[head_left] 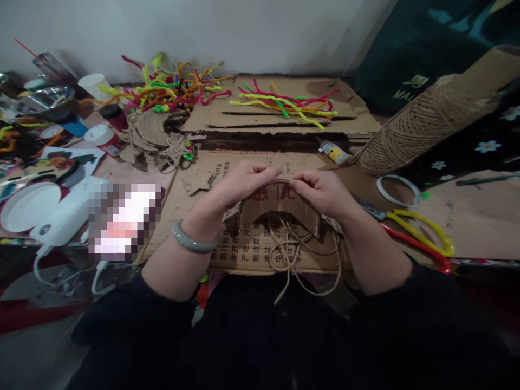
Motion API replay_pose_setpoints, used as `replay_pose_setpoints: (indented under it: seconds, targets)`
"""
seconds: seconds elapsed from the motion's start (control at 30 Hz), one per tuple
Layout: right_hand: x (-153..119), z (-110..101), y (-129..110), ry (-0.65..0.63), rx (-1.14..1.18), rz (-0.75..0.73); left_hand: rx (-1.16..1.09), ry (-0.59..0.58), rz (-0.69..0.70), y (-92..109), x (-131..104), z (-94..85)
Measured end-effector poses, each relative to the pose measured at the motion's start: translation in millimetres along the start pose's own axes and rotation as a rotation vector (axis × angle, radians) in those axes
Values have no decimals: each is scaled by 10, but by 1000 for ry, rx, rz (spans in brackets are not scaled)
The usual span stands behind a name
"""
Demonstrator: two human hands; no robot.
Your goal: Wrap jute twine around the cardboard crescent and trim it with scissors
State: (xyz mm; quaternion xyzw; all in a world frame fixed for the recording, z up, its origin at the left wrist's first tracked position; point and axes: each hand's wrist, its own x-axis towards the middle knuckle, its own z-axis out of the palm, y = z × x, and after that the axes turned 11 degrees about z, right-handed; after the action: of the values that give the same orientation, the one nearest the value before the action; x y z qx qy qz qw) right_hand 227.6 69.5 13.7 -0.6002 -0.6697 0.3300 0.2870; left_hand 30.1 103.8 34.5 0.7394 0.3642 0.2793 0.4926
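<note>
A curved, arch-shaped piece of cardboard [280, 206] is held up over a printed cardboard sheet [190, 211]. My left hand [247, 181], with a pale bangle on its wrist, is closed at the top edge of the piece. Opposite it, my right hand [319, 189] pinches thumb against forefinger at the same edge. A thin strand, seemingly twine, shows between the fingertips; the exact grip is partly hidden. Loose loops of twine [286, 254] dangle below the piece, toward my lap.
Right: scissors [418, 230], a tape ring [398, 190] and a big twine spool [426, 124]. Behind lie a glue bottle [333, 151] and pipe cleaners [284, 103]. Left: a twine-wrapped crescent [148, 135], a paint jar [103, 140], a white device [71, 211] and a blurred-out phone [125, 219].
</note>
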Motion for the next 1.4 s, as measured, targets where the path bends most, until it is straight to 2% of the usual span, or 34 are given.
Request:
replay_pose_setpoints:
  seconds: [0.2, 0.4, 0.6, 0.8, 0.9, 1.03, 1.2, 1.4]
  targets:
    - [-9, 29, -25, -56, -47, 9, 139, -3, 13, -11, 26, 52]
    - [-6, 20, -6, -28, -35, 1, 82, 1, -17, 9, 25, 52]
    - [-5, 46, -1, -79, -48, 13, 146, -49, 16, 24, 22, 72]
    - [11, -9, 16, -20, 1, 58, 113, 45, 54, -25, 38, 36]
    - [14, -35, 33, -24, 21, 79, 32, 21, 81, -98, 47, 37]
    - [11, -30, 46, -33, 34, 69, 78, 21, 126, -153, 55, 60]
    - [14, -7, 44, -25, 48, 52, 115, 78, 131, -114, 59, 81]
    - [20, 10, -9, 6, -37, 58, 127, 54, 91, -67, 50, 106]
